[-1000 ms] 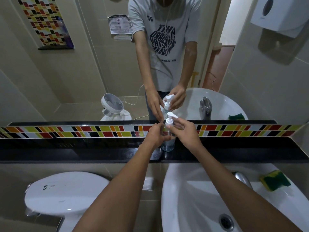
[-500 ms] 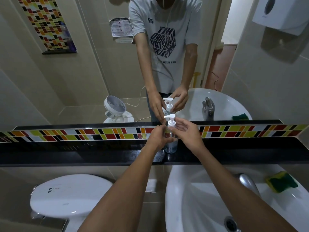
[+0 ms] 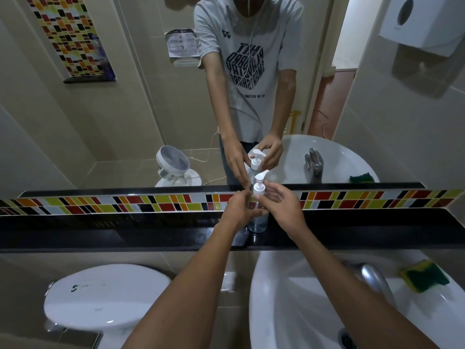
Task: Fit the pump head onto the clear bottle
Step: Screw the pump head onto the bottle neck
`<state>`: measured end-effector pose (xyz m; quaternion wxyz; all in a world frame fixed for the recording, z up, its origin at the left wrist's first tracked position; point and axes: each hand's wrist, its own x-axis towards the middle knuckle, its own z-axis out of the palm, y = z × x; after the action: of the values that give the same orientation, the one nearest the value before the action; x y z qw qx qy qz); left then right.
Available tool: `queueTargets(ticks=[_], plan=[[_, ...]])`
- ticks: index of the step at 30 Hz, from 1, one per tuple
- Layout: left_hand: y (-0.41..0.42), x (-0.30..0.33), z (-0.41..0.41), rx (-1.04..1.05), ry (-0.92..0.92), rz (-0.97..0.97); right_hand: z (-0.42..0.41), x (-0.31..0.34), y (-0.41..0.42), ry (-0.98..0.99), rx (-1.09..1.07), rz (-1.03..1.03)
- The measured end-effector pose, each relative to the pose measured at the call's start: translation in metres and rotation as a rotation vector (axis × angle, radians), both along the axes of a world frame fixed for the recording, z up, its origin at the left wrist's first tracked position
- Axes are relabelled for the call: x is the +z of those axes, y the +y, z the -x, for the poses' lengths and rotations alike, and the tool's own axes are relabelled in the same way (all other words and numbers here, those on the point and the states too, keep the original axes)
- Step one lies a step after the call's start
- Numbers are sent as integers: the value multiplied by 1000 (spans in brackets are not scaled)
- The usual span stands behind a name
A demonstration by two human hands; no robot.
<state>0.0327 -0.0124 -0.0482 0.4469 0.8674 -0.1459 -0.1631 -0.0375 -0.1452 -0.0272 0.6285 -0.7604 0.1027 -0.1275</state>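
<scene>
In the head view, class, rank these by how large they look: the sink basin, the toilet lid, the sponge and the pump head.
1. sink basin
2. toilet lid
3. sponge
4. pump head

The wide-angle lens enlarges nearer things, so this ranks appearance only.

Bottle [image 3: 257,222] on ledge [image 3: 125,235] behind sink [image 3: 289,311] (toilet [image 3: 105,295] left).

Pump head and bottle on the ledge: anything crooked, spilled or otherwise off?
Nothing stands out. The pump head sits upright on the clear bottle, which stands on the black ledge. The left hand holds the bottle; the right hand is open beside the collar. No spill shows.
</scene>
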Motion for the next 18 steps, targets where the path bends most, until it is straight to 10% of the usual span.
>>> queueTargets(ticks=[18], plan=[[-1,9,7,31,46,25,-2,-9,-8,-38,-7,12]])
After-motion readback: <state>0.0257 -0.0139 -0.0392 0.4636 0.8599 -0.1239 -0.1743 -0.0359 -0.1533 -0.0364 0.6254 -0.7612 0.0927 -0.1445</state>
